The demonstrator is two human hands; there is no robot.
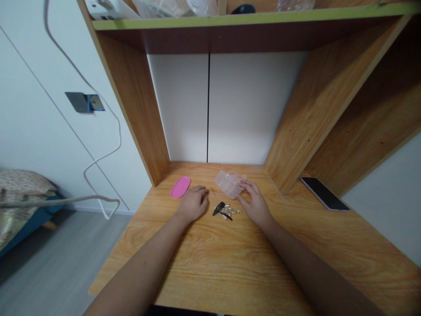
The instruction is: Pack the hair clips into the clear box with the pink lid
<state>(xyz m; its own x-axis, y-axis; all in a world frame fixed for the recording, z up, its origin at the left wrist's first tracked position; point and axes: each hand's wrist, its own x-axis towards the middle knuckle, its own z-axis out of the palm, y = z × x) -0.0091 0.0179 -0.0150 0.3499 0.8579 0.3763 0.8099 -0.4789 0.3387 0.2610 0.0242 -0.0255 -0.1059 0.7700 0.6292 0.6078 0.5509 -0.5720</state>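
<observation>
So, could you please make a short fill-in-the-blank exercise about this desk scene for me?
1. The left hand lies beside a ____ oval lid.
2. The right hand touches a translucent plastic box, while the ____ hand does not.
3. The dark smartphone lies on the ____ desk.

The missing words, in order: pink, left, wooden.
</observation>
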